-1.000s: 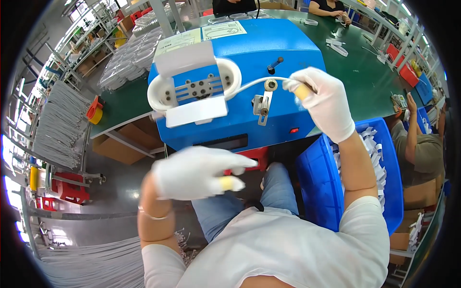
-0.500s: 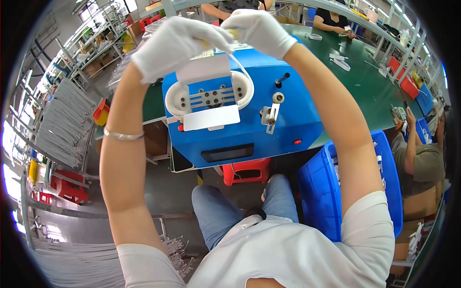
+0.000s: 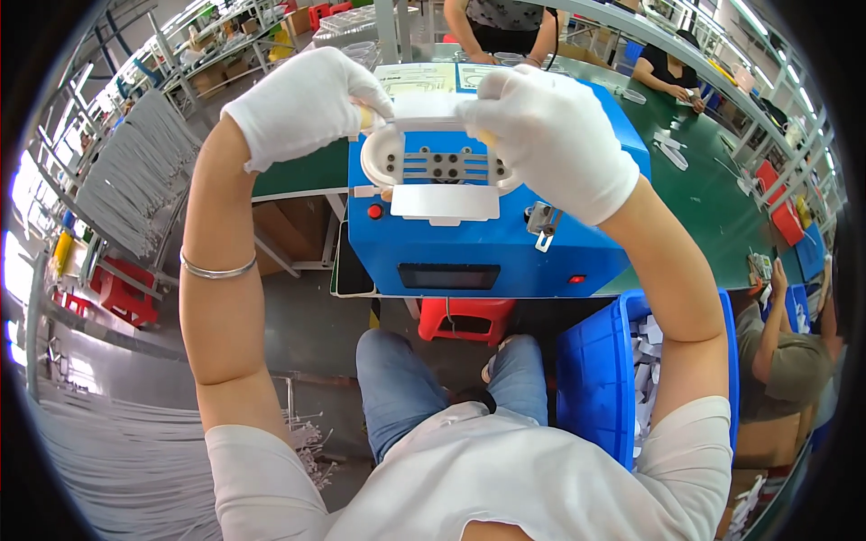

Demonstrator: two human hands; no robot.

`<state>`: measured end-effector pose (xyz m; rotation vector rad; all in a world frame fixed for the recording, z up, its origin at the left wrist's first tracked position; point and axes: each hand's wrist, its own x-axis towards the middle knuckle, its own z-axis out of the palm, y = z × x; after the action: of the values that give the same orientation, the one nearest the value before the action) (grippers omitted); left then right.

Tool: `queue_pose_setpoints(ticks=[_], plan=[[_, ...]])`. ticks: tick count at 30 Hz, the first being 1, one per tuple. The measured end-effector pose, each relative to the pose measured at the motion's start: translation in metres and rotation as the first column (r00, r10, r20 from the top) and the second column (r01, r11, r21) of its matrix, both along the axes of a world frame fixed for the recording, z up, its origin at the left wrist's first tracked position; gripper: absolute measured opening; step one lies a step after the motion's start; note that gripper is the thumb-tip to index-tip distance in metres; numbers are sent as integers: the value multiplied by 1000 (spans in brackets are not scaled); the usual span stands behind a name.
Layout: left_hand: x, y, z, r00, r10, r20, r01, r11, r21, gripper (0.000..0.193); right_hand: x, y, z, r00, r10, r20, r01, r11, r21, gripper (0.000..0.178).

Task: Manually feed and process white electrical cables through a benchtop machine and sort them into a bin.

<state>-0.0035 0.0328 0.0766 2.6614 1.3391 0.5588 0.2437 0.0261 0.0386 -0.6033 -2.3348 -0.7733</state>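
Overhead, the gloved left hand (image 3: 302, 104) and gloved right hand (image 3: 550, 135) are both closing their fingers around a white flap (image 3: 424, 106) at the top of the white fixture (image 3: 437, 171) sitting on the blue machine (image 3: 487, 243).

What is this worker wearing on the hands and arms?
Both the left hand and the right hand wear white fabric gloves. A thin silver bangle circles the left forearm. The forearms are bare, and short white sleeves cover the shoulders.
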Motion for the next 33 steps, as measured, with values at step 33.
queue_pose_setpoints(ticks=[33], plan=[[26, 5, -71, 933, -70, 354, -9, 976, 217, 20, -17, 24, -4, 964, 134, -230, -218, 891, -398, 10]])
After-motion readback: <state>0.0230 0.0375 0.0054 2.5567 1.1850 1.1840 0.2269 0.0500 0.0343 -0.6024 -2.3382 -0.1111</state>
